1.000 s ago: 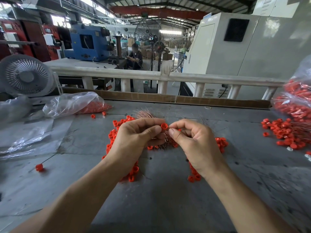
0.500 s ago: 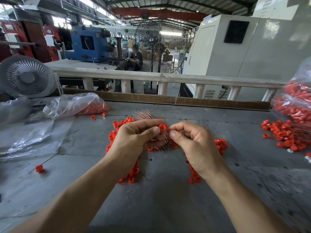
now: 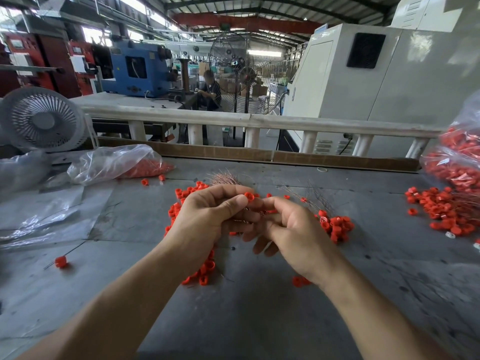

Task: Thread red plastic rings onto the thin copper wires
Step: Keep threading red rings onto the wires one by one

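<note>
I pinch one red ring (image 3: 248,196) between the thumb and forefinger of my left hand (image 3: 207,219), just above the middle of the frame, with its bore turned up and toward me. My right hand (image 3: 293,229) sits just beside it, forefinger stretched toward the ring, the lower fingers loosely spread; I judge it guides a wire end, but the strand is too fine to make out there, so I cannot say it holds one. A tuft of copper wires (image 3: 223,179) fans out just behind my left knuckles, and I cannot tell whether my left palm grips its stems.

To do this step well, I want the ring steady and its hole square to the wire, then feed the tip straight so the thin strand does not buckle. Short grip near the tip, I reckon, gives better aim.

Loose rings (image 3: 336,226) lie on the grey table (image 3: 259,320) under and beside both hands, more at the right edge, and one threaded ring on a wire (image 3: 61,261) rests at the lower left
</note>
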`<state>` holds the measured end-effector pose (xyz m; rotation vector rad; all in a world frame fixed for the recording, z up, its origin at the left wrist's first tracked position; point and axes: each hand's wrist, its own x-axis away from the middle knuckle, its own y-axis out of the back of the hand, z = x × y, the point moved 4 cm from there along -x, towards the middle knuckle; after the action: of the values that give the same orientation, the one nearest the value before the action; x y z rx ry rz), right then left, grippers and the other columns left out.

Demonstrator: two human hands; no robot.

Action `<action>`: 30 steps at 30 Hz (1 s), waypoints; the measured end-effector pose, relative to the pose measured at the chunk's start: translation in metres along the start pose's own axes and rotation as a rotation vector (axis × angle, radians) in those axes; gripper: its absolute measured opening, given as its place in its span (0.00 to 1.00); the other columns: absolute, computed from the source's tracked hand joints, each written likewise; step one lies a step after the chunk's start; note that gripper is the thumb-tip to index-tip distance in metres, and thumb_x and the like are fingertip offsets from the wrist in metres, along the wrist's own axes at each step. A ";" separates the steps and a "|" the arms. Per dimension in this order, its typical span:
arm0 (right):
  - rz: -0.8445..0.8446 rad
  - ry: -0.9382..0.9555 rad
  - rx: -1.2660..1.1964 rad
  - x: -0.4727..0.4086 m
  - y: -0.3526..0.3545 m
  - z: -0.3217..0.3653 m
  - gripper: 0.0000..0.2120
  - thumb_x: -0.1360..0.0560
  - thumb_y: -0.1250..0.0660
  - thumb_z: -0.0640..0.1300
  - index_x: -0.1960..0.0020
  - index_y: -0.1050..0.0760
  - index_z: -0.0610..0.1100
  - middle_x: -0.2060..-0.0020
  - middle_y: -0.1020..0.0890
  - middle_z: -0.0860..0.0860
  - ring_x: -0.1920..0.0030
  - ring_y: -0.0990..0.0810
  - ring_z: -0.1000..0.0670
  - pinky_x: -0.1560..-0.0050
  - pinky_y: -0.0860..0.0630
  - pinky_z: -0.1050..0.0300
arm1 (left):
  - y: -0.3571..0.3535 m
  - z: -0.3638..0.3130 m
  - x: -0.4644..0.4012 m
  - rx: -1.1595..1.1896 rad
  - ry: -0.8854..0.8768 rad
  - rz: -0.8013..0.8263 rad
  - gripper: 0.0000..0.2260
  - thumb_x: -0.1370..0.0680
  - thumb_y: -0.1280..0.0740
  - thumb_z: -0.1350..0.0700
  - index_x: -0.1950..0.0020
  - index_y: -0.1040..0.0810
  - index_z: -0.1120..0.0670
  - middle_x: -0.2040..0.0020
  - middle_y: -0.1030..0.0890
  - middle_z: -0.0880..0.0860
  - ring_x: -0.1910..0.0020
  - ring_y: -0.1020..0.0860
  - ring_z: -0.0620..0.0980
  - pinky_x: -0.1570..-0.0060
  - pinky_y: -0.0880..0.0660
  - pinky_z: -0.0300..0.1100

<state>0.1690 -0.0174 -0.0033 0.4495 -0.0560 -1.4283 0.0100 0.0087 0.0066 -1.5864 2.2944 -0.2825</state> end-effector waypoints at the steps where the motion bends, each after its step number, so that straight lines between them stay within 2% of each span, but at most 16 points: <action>1: 0.010 0.001 0.016 0.000 0.000 -0.001 0.12 0.18 0.37 0.39 0.43 0.22 0.55 0.58 0.12 0.51 0.62 0.14 0.48 0.63 0.21 0.56 | 0.000 0.000 0.000 0.005 0.001 0.010 0.12 0.27 0.30 0.60 0.45 0.19 0.62 0.47 0.15 0.65 0.56 0.15 0.54 0.60 0.17 0.43; 5: 0.020 0.011 0.048 -0.002 -0.001 -0.003 0.13 0.18 0.34 0.40 0.43 0.21 0.58 0.55 0.12 0.53 0.57 0.13 0.49 0.56 0.17 0.50 | 0.001 0.003 -0.003 0.031 0.002 0.016 0.12 0.26 0.30 0.60 0.45 0.19 0.63 0.49 0.15 0.66 0.55 0.14 0.56 0.58 0.16 0.43; 7: -0.023 0.039 0.035 -0.003 0.002 -0.001 0.13 0.20 0.33 0.42 0.43 0.20 0.59 0.53 0.12 0.56 0.54 0.14 0.54 0.55 0.20 0.57 | 0.003 0.004 -0.004 0.030 -0.003 -0.013 0.13 0.26 0.30 0.59 0.45 0.20 0.64 0.49 0.15 0.66 0.53 0.14 0.58 0.56 0.16 0.45; 9: -0.173 0.045 0.070 -0.005 0.013 -0.002 0.10 0.21 0.32 0.43 0.45 0.18 0.57 0.54 0.13 0.58 0.54 0.15 0.57 0.54 0.23 0.60 | 0.006 0.004 -0.006 0.015 -0.014 -0.049 0.13 0.27 0.30 0.59 0.45 0.20 0.64 0.50 0.15 0.65 0.53 0.13 0.58 0.57 0.17 0.43; 11: -0.364 0.023 0.158 -0.004 0.028 -0.002 0.09 0.21 0.31 0.42 0.48 0.17 0.55 0.58 0.14 0.56 0.58 0.17 0.58 0.55 0.23 0.58 | 0.008 0.004 -0.006 0.001 -0.021 -0.083 0.13 0.27 0.30 0.58 0.45 0.19 0.63 0.50 0.14 0.65 0.53 0.14 0.58 0.58 0.18 0.42; 12: -0.403 0.019 0.166 -0.004 0.034 -0.002 0.09 0.21 0.31 0.41 0.49 0.16 0.54 0.60 0.14 0.55 0.61 0.18 0.57 0.57 0.23 0.59 | 0.009 0.004 -0.006 -0.004 -0.022 -0.094 0.12 0.27 0.29 0.58 0.46 0.18 0.63 0.50 0.14 0.65 0.53 0.14 0.58 0.58 0.18 0.42; 13: -0.380 0.025 0.125 -0.004 0.037 -0.002 0.10 0.21 0.31 0.40 0.49 0.16 0.54 0.63 0.15 0.54 0.65 0.20 0.58 0.61 0.25 0.62 | 0.010 0.004 -0.006 -0.007 -0.022 -0.102 0.12 0.27 0.29 0.58 0.47 0.18 0.62 0.50 0.14 0.65 0.53 0.13 0.58 0.58 0.18 0.42; 15: -0.179 0.020 -0.048 -0.002 0.033 0.002 0.10 0.20 0.32 0.40 0.50 0.14 0.52 0.67 0.19 0.51 0.73 0.27 0.57 0.71 0.32 0.66 | 0.012 0.005 -0.006 -0.010 -0.020 -0.117 0.10 0.26 0.29 0.59 0.47 0.18 0.62 0.50 0.14 0.64 0.53 0.13 0.58 0.58 0.18 0.42; 16: -0.091 0.023 -0.079 -0.001 0.031 0.004 0.09 0.20 0.32 0.42 0.50 0.14 0.52 0.68 0.21 0.50 0.74 0.30 0.57 0.73 0.35 0.66 | 0.012 0.006 -0.007 -0.011 -0.019 -0.123 0.09 0.25 0.30 0.60 0.47 0.18 0.62 0.51 0.14 0.64 0.54 0.13 0.58 0.58 0.18 0.42; 17: -0.068 0.029 -0.035 -0.001 0.031 0.004 0.09 0.21 0.32 0.44 0.50 0.14 0.53 0.69 0.21 0.51 0.74 0.30 0.57 0.73 0.35 0.65 | 0.012 0.007 -0.007 -0.014 -0.016 -0.125 0.07 0.23 0.31 0.61 0.47 0.18 0.62 0.51 0.14 0.64 0.54 0.13 0.58 0.59 0.18 0.42; 18: -0.115 0.029 0.067 -0.003 0.034 0.001 0.09 0.21 0.32 0.45 0.51 0.14 0.55 0.70 0.20 0.53 0.73 0.29 0.57 0.71 0.34 0.65 | 0.011 0.008 -0.007 -0.020 -0.013 -0.125 0.06 0.22 0.32 0.63 0.47 0.18 0.63 0.52 0.14 0.64 0.55 0.13 0.57 0.59 0.18 0.42; 21: -0.392 -0.057 0.512 -0.006 0.056 -0.009 0.08 0.23 0.30 0.47 0.57 0.16 0.58 0.68 0.18 0.64 0.66 0.21 0.61 0.66 0.29 0.69 | 0.009 0.010 -0.006 -0.051 -0.005 -0.125 0.05 0.20 0.33 0.65 0.46 0.19 0.64 0.52 0.14 0.64 0.56 0.13 0.57 0.60 0.18 0.41; 23: -0.457 -0.167 0.642 -0.003 0.069 -0.016 0.07 0.25 0.27 0.49 0.60 0.17 0.60 0.67 0.17 0.65 0.61 0.18 0.59 0.59 0.23 0.59 | 0.008 0.010 -0.005 -0.063 0.000 -0.123 0.05 0.20 0.33 0.66 0.46 0.19 0.65 0.53 0.14 0.64 0.56 0.14 0.57 0.60 0.18 0.41; 27: -0.340 -0.252 0.700 -0.001 0.077 -0.022 0.14 0.28 0.24 0.50 0.60 0.21 0.70 0.69 0.19 0.68 0.65 0.20 0.60 0.64 0.27 0.58 | 0.006 0.011 -0.004 -0.071 0.011 -0.116 0.04 0.19 0.33 0.66 0.47 0.19 0.63 0.53 0.14 0.64 0.56 0.14 0.56 0.60 0.17 0.42; 30: -0.288 -0.311 0.706 0.000 0.074 -0.025 0.13 0.30 0.21 0.52 0.62 0.21 0.70 0.69 0.18 0.64 0.63 0.19 0.57 0.58 0.21 0.55 | 0.004 0.013 -0.003 -0.085 0.026 -0.100 0.04 0.19 0.33 0.65 0.48 0.18 0.63 0.52 0.14 0.64 0.56 0.14 0.57 0.59 0.17 0.42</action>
<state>0.2456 -0.0050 -0.0013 0.8295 -0.7909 -1.7354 0.0122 0.0138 -0.0063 -1.7521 2.2783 -0.2347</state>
